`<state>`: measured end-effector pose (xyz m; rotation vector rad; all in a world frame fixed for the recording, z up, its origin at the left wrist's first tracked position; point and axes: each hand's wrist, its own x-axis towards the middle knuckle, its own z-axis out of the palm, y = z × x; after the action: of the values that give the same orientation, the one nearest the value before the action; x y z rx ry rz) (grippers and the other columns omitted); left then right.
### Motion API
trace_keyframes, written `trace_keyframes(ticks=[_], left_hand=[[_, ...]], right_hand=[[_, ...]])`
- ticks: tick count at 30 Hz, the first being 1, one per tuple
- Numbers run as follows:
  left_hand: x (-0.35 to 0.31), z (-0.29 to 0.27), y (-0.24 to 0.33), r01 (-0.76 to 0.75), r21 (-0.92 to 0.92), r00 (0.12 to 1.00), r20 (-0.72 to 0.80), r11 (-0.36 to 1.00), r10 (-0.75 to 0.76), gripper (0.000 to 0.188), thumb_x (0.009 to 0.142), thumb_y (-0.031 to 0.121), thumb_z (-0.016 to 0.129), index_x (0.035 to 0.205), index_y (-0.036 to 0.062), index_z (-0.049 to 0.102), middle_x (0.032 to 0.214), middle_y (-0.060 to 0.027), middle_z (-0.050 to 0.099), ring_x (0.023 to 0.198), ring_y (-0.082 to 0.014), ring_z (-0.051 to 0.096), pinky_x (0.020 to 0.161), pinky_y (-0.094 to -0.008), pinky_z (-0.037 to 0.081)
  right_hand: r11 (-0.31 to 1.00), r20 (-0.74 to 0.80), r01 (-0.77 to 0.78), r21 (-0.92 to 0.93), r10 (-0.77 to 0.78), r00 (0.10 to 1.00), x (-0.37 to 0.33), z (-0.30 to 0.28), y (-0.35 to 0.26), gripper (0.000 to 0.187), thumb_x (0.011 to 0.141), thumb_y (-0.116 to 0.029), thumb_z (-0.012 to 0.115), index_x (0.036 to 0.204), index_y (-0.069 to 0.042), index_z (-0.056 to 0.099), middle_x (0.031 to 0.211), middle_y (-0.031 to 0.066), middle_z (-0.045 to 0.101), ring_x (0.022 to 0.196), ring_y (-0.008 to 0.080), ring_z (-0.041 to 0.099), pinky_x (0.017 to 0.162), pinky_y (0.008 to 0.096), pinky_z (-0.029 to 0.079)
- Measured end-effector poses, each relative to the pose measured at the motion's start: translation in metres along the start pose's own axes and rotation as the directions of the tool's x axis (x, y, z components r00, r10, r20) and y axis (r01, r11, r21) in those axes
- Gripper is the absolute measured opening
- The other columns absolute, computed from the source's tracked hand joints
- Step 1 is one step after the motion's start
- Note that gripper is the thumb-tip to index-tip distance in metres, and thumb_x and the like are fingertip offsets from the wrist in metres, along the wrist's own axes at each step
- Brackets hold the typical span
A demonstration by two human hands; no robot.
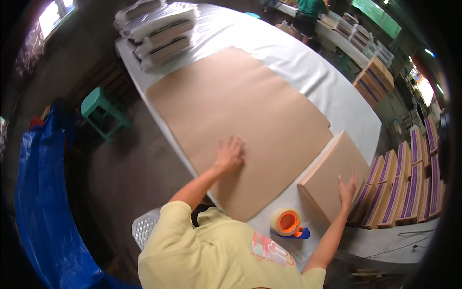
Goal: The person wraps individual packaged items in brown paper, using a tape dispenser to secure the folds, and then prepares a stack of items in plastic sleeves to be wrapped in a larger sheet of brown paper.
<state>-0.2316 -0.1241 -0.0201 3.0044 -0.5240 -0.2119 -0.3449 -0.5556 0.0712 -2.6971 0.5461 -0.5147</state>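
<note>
Browns on white, with bright spots of orange, purple and blue

Plain tan paper sheet [240, 125] over a white table cover [308, 62]; a tan parcel [332, 176] at right; a tape roll [286, 221] with orange core and blue dispenser, lower centre; purple-striped tan boxes [404, 188] at right; a teal stool [102, 111] and blue tarp [41, 207] at left; a pale yellow shirt [207, 250] along the bottom.

1. A tape dispenser [288, 223] with an orange core sits at the near desk [308, 67] edge.
2. Wrapped flat stacks [159, 29] lie at the far corner.
3. A green stool [102, 110] stands on the floor.
4. Purple-striped boxes [409, 188] line the right.
</note>
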Motion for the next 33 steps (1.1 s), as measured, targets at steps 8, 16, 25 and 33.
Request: trace_keyframes(ticks=[8, 16, 25, 33], left_hand=[[0.002, -0.021, -0.072, 0.43, -0.111, 0.903, 0.035, 0.896, -0.429, 0.083, 0.076, 0.079, 0.026, 0.144, 0.0346, 0.011, 0.152, 0.0049, 0.005, 0.14, -0.0231, 0.002, 0.112, -0.0462, 0.002], [-0.006, -0.026, -0.086, 0.252, -0.207, 0.968, 0.055, 0.945, -0.246, 0.089, 0.075, 0.07, 0.043, 0.146, 0.0249, 0.014, 0.153, -0.0054, 0.003, 0.139, -0.0371, -0.002, 0.107, -0.0577, 0.004], [-0.009, -0.035, -0.139, -0.072, -0.453, 0.975, 0.155, 0.889, 0.158, 0.08, 0.08, 0.066, 0.043, 0.142, 0.0188, 0.027, 0.151, -0.0139, 0.01, 0.136, -0.0424, 0.009, 0.103, -0.0604, 0.018], [0.001, -0.074, -0.279, -0.161, -0.665, 0.957, -0.286, 0.73, -0.049, 0.061, 0.08, 0.038, 0.064, 0.131, 0.0123, 0.044, 0.138, -0.0216, 0.033, 0.127, -0.0418, 0.032, 0.102, -0.0471, 0.032]], right_hand=[[0.868, 0.63, 0.396, 0.298, -0.491, 0.602, 0.002, 0.017, -0.204, 0.065, 0.074, -0.021, 0.072, 0.132, -0.016, 0.043, 0.14, 0.0154, 0.035, 0.126, 0.0327, 0.038, 0.102, 0.0395, 0.035], [0.933, 0.694, 0.345, 0.099, -0.313, 0.648, -0.024, 0.113, -0.249, 0.071, 0.073, -0.037, 0.072, 0.135, -0.023, 0.04, 0.147, 0.0122, 0.024, 0.133, 0.034, 0.025, 0.106, 0.0478, 0.028], [0.996, 0.621, 0.058, -0.066, -0.005, 0.784, -0.066, 0.21, -0.312, 0.066, 0.082, -0.056, 0.05, 0.14, -0.034, 0.028, 0.152, 0.0054, 0.007, 0.139, 0.0286, 0.008, 0.101, 0.0684, 0.005], [0.986, 0.395, 0.062, -0.153, 0.004, 0.919, -0.085, 0.218, -0.34, 0.058, 0.083, -0.043, 0.052, 0.135, -0.023, 0.039, 0.148, 0.0067, 0.021, 0.136, 0.0264, 0.02, 0.107, 0.0593, 0.004]])
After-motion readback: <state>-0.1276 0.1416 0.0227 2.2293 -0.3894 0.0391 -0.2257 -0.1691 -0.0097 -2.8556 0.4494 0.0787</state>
